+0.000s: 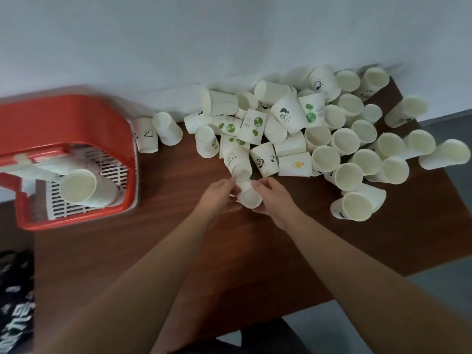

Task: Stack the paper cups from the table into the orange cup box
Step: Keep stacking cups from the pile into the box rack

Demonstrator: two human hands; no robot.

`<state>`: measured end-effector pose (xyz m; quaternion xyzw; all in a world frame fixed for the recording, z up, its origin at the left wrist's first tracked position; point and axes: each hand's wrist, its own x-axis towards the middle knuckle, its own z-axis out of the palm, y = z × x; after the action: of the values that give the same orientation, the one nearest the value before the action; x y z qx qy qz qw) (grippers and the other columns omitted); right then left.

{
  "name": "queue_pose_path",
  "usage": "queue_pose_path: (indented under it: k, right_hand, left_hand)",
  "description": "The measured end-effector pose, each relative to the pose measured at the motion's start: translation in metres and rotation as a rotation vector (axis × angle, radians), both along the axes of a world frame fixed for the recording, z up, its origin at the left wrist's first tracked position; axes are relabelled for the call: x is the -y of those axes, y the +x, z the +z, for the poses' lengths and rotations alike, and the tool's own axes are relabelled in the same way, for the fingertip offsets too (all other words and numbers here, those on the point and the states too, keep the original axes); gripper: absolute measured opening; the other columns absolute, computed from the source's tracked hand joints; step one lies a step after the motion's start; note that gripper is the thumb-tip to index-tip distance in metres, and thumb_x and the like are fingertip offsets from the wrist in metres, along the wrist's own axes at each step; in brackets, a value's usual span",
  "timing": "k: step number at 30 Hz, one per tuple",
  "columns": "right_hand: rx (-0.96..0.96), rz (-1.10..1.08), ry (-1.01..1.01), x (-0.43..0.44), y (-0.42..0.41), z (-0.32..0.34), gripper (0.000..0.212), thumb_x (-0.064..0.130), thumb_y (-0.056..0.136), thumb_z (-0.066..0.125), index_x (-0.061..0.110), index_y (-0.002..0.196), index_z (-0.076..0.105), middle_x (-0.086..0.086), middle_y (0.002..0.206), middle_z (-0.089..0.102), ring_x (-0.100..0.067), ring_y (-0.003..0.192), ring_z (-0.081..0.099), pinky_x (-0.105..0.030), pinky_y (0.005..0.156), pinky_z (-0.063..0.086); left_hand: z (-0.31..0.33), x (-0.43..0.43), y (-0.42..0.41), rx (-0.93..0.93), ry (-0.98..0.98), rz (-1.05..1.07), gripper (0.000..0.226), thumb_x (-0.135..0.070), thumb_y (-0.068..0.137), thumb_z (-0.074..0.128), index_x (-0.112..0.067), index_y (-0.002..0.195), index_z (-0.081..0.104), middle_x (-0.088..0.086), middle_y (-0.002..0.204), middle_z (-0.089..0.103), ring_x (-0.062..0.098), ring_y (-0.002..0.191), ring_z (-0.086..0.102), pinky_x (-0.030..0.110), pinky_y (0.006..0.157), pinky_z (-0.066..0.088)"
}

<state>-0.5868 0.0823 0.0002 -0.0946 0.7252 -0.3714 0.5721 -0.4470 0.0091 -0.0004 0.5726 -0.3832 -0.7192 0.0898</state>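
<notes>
Two grips, one paper cup (249, 198), right at the near edge of the pile (319, 129)!
The left grip (219, 198) and right grip (274, 198) curl their fingers round this plain white cup, which lies mouth toward us, cream inside, with the HELLO cup (236, 162) touching it behind. Printed cups with pandas, green trees and a star sprawl across the dark wood surface (178, 251). Over on the left, the orange cup box (76, 118) holds a stack of cups (84, 189) on its side.
</notes>
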Motion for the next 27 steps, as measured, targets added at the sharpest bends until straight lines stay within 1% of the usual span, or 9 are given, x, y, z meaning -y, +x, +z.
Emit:
queue_pose_path:
  k: [4, 10, 12, 14, 16, 18, 21, 24, 27]
  right_hand:
    - [0.098, 0.063, -0.016, -0.003, 0.008, 0.003, 0.025, 0.027, 0.090, 0.071, 0.012, 0.103, 0.057, -0.013, 0.118, 0.062, -0.026, 0.096, 0.064, -0.044, 0.078, 0.059]
    - [0.061, 0.344, -0.051, 0.014, 0.026, 0.020, 0.013, 0.018, 0.090, 0.068, 0.010, 0.098, 0.063, -0.008, 0.091, 0.071, -0.018, 0.077, 0.069, -0.035, 0.071, 0.056]
    - [-0.140, 0.408, -0.017, 0.024, 0.031, 0.025, 0.018, 0.026, 0.093, 0.062, 0.009, 0.095, 0.064, -0.005, 0.088, 0.072, -0.016, 0.073, 0.069, -0.034, 0.068, 0.055]
    - [-0.502, 0.438, -0.011, 0.031, 0.030, 0.023, 0.024, 0.036, 0.094, 0.058, 0.013, 0.089, 0.059, -0.003, 0.089, 0.067, -0.018, 0.079, 0.066, -0.035, 0.068, 0.051]
    - [-0.817, 0.437, -0.057, 0.037, 0.026, 0.019, 0.029, 0.040, 0.093, 0.060, 0.012, 0.099, 0.058, -0.003, 0.098, 0.060, -0.019, 0.088, 0.059, -0.032, 0.071, 0.045]
    - [-0.945, 0.482, -0.061, 0.044, 0.026, 0.009, 0.044, 0.042, 0.090, 0.066, 0.008, 0.115, 0.055, -0.009, 0.111, 0.054, -0.025, 0.098, 0.056, -0.035, 0.079, 0.046]
    - [-0.891, 0.614, 0.036, 0.051, 0.036, -0.005, 0.061, 0.046, 0.089, 0.067, 0.005, 0.128, 0.046, -0.016, 0.121, 0.051, -0.033, 0.108, 0.056, -0.041, 0.084, 0.048]
    - [-0.867, 0.658, 0.057, 0.054, 0.045, -0.017, 0.066, 0.037, 0.090, 0.068, 0.007, 0.138, 0.036, -0.018, 0.125, 0.051, -0.035, 0.112, 0.058, -0.044, 0.084, 0.050]
    - [-0.815, 0.675, 0.032, 0.052, 0.048, -0.022, 0.089, 0.025, 0.088, 0.070, 0.017, 0.156, 0.013, -0.019, 0.131, 0.052, -0.035, 0.116, 0.057, -0.046, 0.091, 0.051]
  left_hand:
    - [-0.003, -0.003, 0.018, 0.053, 0.056, 0.081, 0.040, -0.035, 0.096, 0.066, 0.000, 0.113, 0.055, 0.016, 0.113, 0.062, 0.027, 0.095, 0.070, 0.044, 0.075, 0.063]
    - [0.003, 0.004, 0.044, 0.043, 0.201, 0.027, 0.058, -0.041, 0.087, 0.075, -0.013, 0.132, 0.051, 0.016, 0.119, 0.064, 0.030, 0.096, 0.071, 0.038, 0.069, 0.061]
    - [0.003, 0.006, 0.053, 0.038, 0.208, 0.049, 0.055, -0.032, 0.090, 0.073, -0.016, 0.137, 0.049, 0.015, 0.120, 0.064, 0.031, 0.094, 0.071, 0.039, 0.070, 0.061]
    - [-0.001, 0.009, 0.066, 0.014, 0.201, 0.098, 0.058, -0.024, 0.091, 0.072, -0.022, 0.143, 0.045, 0.013, 0.123, 0.061, 0.033, 0.099, 0.070, 0.041, 0.077, 0.061]
    - [-0.001, 0.011, 0.081, -0.027, 0.175, 0.133, 0.067, -0.017, 0.091, 0.070, -0.033, 0.147, 0.039, 0.005, 0.127, 0.056, 0.032, 0.106, 0.067, 0.042, 0.080, 0.060]
    - [-0.001, 0.010, 0.095, -0.097, 0.180, 0.182, 0.074, -0.011, 0.092, 0.067, -0.047, 0.147, 0.035, 0.000, 0.130, 0.051, 0.033, 0.112, 0.062, 0.044, 0.083, 0.059]
    - [0.000, 0.008, 0.111, -0.156, 0.160, 0.192, 0.071, -0.011, 0.092, 0.065, -0.049, 0.145, 0.038, 0.002, 0.138, 0.050, 0.033, 0.118, 0.058, 0.046, 0.089, 0.057]
    - [0.000, 0.005, 0.123, -0.157, 0.068, 0.168, 0.070, -0.012, 0.093, 0.063, -0.044, 0.149, 0.036, 0.002, 0.142, 0.052, 0.027, 0.115, 0.061, 0.035, 0.076, 0.056]
    - [0.002, 0.002, 0.135, -0.237, 0.071, 0.203, 0.074, -0.009, 0.097, 0.056, -0.042, 0.155, 0.025, 0.003, 0.146, 0.050, 0.025, 0.113, 0.061, 0.032, 0.069, 0.055]
